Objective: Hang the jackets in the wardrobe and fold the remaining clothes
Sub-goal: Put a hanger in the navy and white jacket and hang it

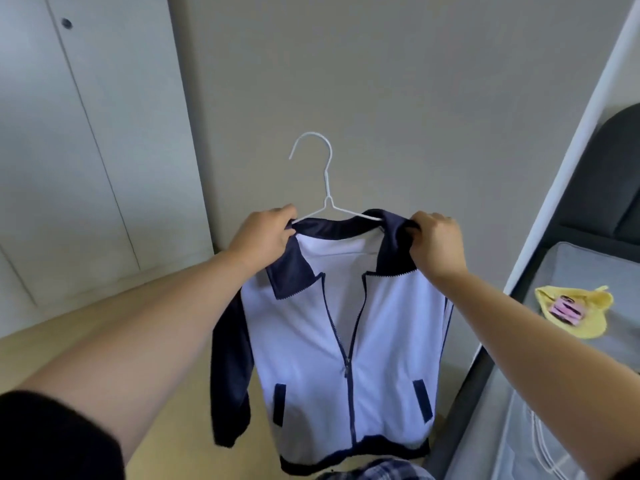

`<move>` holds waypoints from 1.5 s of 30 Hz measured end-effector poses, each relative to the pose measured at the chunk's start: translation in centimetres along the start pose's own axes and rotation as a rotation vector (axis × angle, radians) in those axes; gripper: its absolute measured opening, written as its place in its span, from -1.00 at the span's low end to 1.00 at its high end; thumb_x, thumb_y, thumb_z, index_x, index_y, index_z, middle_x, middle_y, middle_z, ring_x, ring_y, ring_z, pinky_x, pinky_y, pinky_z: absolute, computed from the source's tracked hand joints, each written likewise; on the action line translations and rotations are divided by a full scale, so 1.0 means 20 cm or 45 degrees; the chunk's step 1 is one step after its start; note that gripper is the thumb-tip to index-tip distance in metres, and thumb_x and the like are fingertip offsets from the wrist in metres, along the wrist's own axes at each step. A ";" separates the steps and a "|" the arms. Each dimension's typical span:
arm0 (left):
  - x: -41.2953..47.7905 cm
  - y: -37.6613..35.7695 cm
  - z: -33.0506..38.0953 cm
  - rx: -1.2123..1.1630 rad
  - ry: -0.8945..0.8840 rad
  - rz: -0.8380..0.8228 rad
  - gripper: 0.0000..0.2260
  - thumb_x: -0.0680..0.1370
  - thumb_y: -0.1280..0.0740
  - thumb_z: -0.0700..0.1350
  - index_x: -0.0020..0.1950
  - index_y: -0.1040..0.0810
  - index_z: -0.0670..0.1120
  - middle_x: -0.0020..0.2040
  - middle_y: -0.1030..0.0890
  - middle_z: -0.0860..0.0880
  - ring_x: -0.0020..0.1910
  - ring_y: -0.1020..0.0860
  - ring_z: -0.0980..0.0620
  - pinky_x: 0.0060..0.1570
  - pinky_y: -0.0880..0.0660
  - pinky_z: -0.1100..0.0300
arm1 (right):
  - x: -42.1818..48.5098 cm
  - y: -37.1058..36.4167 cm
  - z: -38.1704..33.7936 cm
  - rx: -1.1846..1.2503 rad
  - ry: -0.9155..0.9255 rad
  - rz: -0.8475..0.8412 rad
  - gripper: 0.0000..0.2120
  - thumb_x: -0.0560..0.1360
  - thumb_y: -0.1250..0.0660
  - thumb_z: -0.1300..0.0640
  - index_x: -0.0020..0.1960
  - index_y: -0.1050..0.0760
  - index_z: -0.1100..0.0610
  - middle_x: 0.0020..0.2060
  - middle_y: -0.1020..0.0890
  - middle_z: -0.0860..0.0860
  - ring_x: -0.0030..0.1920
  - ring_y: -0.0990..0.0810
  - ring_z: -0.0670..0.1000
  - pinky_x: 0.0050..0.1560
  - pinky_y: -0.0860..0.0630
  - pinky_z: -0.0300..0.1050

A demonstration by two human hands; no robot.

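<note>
A white jacket (311, 341) with navy collar, sleeves, zip and hem hangs in mid-air in front of me on a white wire hanger (327, 188), its hook pointing up and free. My left hand (263, 233) grips the left shoulder of the jacket at the collar, over the hanger's arm. At the collar's right side my right hand (436, 240) pinches the navy fabric. The zip is partly closed from the hem upward. White wardrobe doors (69, 150) stand shut at the left.
A grey wall is straight ahead. At the right a white post (561, 168) borders a bed with a grey cover (571, 271), on which lies a yellow garment (575, 313) with a pink print. Pale wood floor lies below. A plaid cloth (377, 471) shows at the bottom edge.
</note>
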State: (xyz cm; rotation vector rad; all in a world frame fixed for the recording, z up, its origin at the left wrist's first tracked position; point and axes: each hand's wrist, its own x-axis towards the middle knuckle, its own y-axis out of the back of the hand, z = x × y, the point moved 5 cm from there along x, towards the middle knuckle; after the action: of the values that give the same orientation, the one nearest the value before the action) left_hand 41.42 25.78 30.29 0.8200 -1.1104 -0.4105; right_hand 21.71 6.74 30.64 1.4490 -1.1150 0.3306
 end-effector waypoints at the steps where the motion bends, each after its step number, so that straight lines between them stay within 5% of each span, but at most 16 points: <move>1: 0.01 -0.01 0.01 -0.026 0.005 0.024 -0.89 0.54 -0.33 -0.19 0.01 -0.46 -0.19 -0.16 -0.59 -0.14 -0.19 -0.50 -0.19 -0.26 -0.30 0.13 | 0.01 0.02 0.01 -0.013 -0.028 0.023 -0.90 0.24 -0.23 0.50 -0.35 -0.44 0.35 -0.47 -0.48 0.25 -0.44 -0.33 0.16 -0.29 -0.15 -0.06; 10: 0.15 0.07 0.36 -0.249 0.003 0.090 -0.84 0.63 -0.16 -0.19 0.03 -0.49 -0.25 -0.10 -0.56 -0.17 -0.10 -0.50 -0.24 -0.18 -0.31 0.07 | 0.08 0.46 0.15 -0.120 -0.212 0.296 -0.89 0.25 -0.16 0.46 -0.32 -0.42 0.33 -0.43 -0.48 0.24 -0.39 -0.25 0.13 -0.21 -0.14 -0.05; 14: 0.21 0.24 0.66 -0.465 -0.080 0.060 -0.66 0.62 -0.07 -0.27 0.36 -0.43 -0.15 0.31 -0.50 -0.10 0.29 -0.44 -0.10 0.23 -0.30 0.19 | 0.06 0.80 0.21 -0.159 -0.263 0.438 -0.91 0.28 -0.18 0.45 -0.30 -0.42 0.33 -0.41 -0.48 0.27 -0.39 -0.23 0.13 -0.22 -0.06 -0.09; 17: 0.25 0.40 0.84 -0.498 -0.093 0.055 -0.47 0.54 -0.05 -0.37 0.49 -0.27 -0.08 0.45 -0.36 -0.07 0.41 -0.33 -0.05 0.37 -0.24 0.18 | 0.01 1.08 0.25 -0.196 -0.315 0.543 -0.91 0.29 -0.18 0.43 -0.28 -0.43 0.31 -0.38 -0.49 0.27 -0.36 -0.25 0.13 -0.24 0.00 -0.10; 21: 0.28 0.55 1.06 -0.410 -0.115 0.068 -0.56 0.57 -0.13 -0.35 0.43 -0.35 -0.10 0.32 -0.48 -0.13 0.24 -0.49 -0.12 0.07 -0.34 0.24 | -0.07 1.44 0.28 -0.232 -0.352 0.653 -0.89 0.33 -0.16 0.41 -0.26 -0.42 0.28 -0.33 -0.51 0.27 -0.33 -0.29 0.15 -0.20 -0.08 -0.09; 23: 0.29 0.63 1.18 -0.318 -0.106 0.150 -0.88 0.58 -0.20 -0.28 0.07 -0.49 -0.18 0.01 -0.58 -0.21 0.01 -0.54 -0.23 -0.14 -0.32 0.15 | -0.13 1.61 0.28 -0.253 -0.353 0.719 -0.89 0.36 -0.16 0.40 -0.22 -0.46 0.32 -0.32 -0.53 0.27 -0.33 -0.29 0.15 -0.18 -0.11 -0.07; 25: 0.27 0.70 1.30 -0.264 -0.097 0.263 -0.89 0.59 -0.22 -0.22 -0.14 -0.40 -0.16 -0.15 -0.55 -0.24 -0.20 -0.45 -0.21 -0.25 -0.27 0.11 | -0.19 1.76 0.27 -0.294 -0.345 0.785 -0.88 0.37 -0.15 0.39 -0.23 -0.46 0.32 -0.34 -0.53 0.27 -0.34 -0.27 0.15 -0.18 -0.11 -0.05; 31: 0.18 0.80 1.62 -0.272 -0.191 0.506 -0.88 0.59 -0.23 -0.19 -0.07 -0.45 -0.23 -0.16 -0.58 -0.25 -0.29 -0.35 -0.16 -0.30 -0.23 0.09 | -0.33 2.10 0.28 -0.426 -0.303 0.954 -0.88 0.40 -0.16 0.36 -0.24 -0.46 0.30 -0.35 -0.51 0.24 -0.32 -0.23 0.11 -0.17 -0.09 -0.09; 39: 0.03 0.37 1.78 -0.274 -0.242 0.379 -0.76 0.57 -0.27 -0.16 -0.26 -0.31 -0.14 -0.27 -0.53 -0.21 -0.33 -0.35 -0.16 -0.34 -0.21 0.11 | -0.60 2.00 0.64 -0.597 -0.320 0.701 -0.89 0.36 -0.19 0.39 -0.22 -0.49 0.29 -0.29 -0.56 0.21 -0.21 -0.44 0.22 -0.07 -0.20 -0.02; 45: -0.12 -0.29 1.84 -0.161 -0.277 0.149 -0.85 0.51 -0.34 -0.20 -0.17 -0.57 -0.28 -0.13 -0.50 -0.20 -0.04 -0.42 -0.19 -0.24 -0.20 0.08 | -0.91 1.59 1.11 -0.687 -0.520 0.392 -0.90 0.39 -0.22 0.35 -0.20 -0.51 0.31 -0.11 -0.52 0.22 -0.04 -0.42 0.22 -0.11 -0.19 -0.02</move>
State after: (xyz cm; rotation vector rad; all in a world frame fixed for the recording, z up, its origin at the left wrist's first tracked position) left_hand 7.59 9.87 31.82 0.6058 -1.3137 -0.4748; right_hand -20.72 0.58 30.86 0.8796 -1.6170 -0.0659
